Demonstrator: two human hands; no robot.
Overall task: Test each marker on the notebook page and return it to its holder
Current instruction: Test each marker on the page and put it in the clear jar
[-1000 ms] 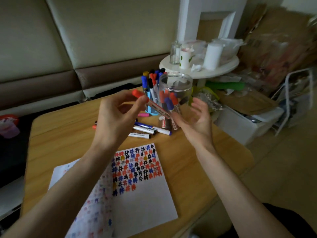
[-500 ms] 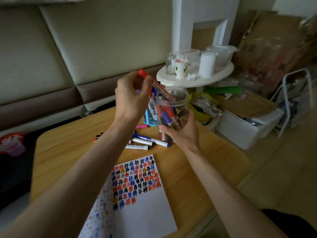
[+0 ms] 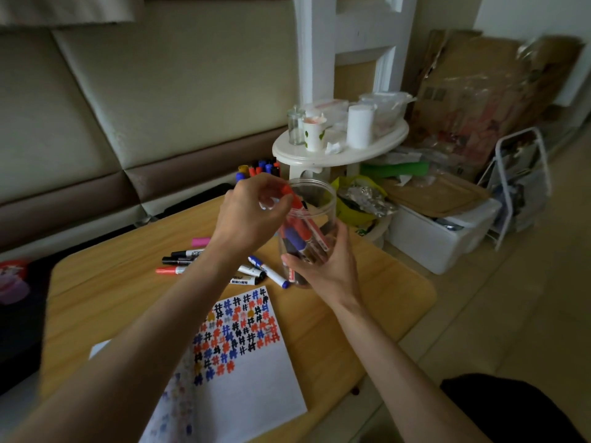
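Observation:
My right hand grips a clear plastic jar from the side, near its base, on the wooden table. Inside the jar stand several markers with red and blue caps. My left hand is at the jar's mouth, pinching the cap end of a red-capped marker that slants down into the jar. The notebook page, covered with coloured hash marks, lies near the front edge. Several loose markers lie on the table behind my left forearm.
A second holder full of capped markers stands behind my left hand. A pink cap lies on the table. A round white side table with cups stands behind. A white bin and clutter are on the floor at the right.
My left hand has lowered the red-capped marker from above the jar into its mouth. My right hand went from open beside the jar to gripping it.

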